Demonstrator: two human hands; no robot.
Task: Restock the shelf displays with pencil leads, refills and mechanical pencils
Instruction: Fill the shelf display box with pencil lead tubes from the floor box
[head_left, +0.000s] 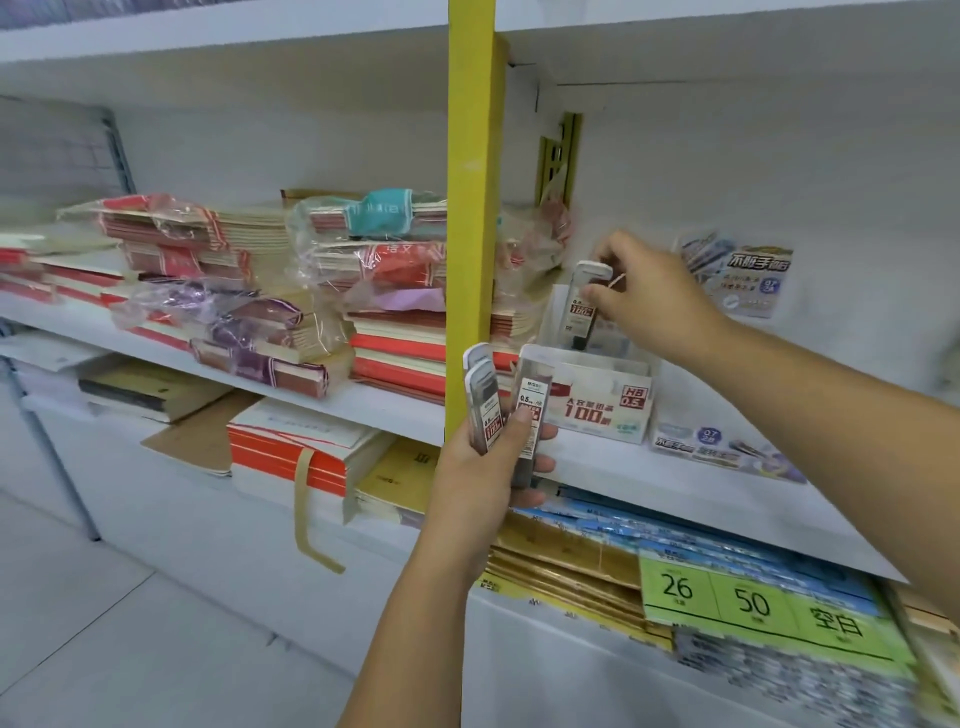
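Observation:
My left hand (493, 462) grips three pencil lead cases (527, 410), clear with white caps and red labels, in front of the yellow shelf post. My right hand (644, 291) pinches the white cap of another lead case (582, 312), upright over the white display box (602, 402) marked HB 0.5 on the middle shelf. The case's lower end is inside the box's back section. A second printed display (737, 278) stands behind my right hand, partly hidden, and flat lead packs (717, 449) lie on the shelf to the right of the box.
A yellow upright post (470, 208) divides the shelf. Stacks of wrapped red and cream notebooks (332, 312) fill the left bay. Below lie more notebook piles (291, 452), blue packs and a green price tag (753, 603). White shelf board (727, 499) runs under the box.

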